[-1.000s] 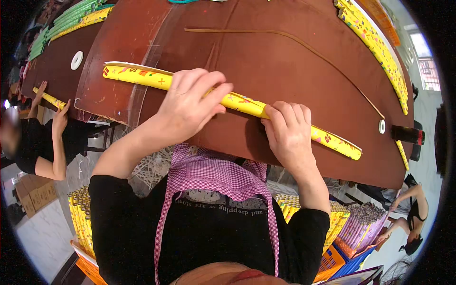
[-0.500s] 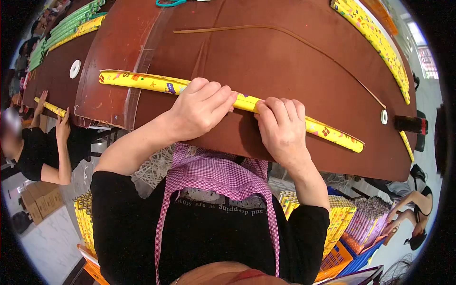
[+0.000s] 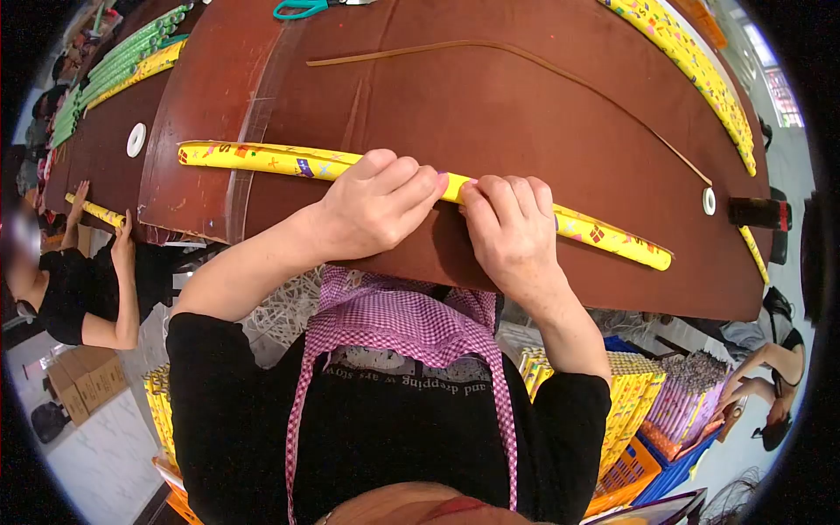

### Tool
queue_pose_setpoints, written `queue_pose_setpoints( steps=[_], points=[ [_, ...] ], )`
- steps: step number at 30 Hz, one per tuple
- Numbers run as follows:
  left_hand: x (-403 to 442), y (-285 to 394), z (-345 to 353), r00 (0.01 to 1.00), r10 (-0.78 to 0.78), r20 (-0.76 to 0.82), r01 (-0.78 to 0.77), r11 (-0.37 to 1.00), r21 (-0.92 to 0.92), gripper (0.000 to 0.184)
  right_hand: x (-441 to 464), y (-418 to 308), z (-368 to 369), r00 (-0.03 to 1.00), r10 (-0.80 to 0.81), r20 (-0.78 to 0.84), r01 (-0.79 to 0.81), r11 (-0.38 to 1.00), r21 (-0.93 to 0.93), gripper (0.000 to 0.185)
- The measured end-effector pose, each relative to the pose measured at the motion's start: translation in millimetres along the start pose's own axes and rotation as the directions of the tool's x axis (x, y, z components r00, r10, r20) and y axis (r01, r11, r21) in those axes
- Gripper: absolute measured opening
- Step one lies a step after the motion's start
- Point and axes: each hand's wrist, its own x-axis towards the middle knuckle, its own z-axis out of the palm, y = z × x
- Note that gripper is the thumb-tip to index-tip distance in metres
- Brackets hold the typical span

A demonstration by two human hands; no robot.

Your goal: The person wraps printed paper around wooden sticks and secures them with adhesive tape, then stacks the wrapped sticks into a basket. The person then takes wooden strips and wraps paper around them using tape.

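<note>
Yellow patterned paper tube, long and thin point(image 3: 271, 162), lies near the front edge of the brown-covered table point(image 3: 490, 114), its long axis running roughly along that edge. The left hand point(image 3: 378, 206) and right hand point(image 3: 516, 223) are closed over its middle, close together; more of the tube reaches past the left hand than the right.
</note>
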Motion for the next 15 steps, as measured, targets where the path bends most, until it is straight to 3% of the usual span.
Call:
queue_pose_setpoints(
  steps=[5,7,15],
  points=[
    [15.7,0.1,-18.6,0.997,-0.069,-0.025,0.068,0.997,-0.042,0.039,-0.8,0.7,0.2,1.000,0.009,-0.025,-0.010,1.000,-0.025,0.022],
    [20.3,-0.7,-19.2,0.988,-0.098,0.117,0.097,0.995,0.019,0.043,-1.1,2.3,-3.7,1.000,-0.012,-0.006,0.012,1.000,0.002,0.021],
    [15.4,-4.8,-3.7,0.996,0.007,0.090,-0.014,0.997,0.078,0.042,1.0,4.1,4.1,0.991,-0.043,-0.127,0.030,0.994,-0.107,0.016]
  ],
)
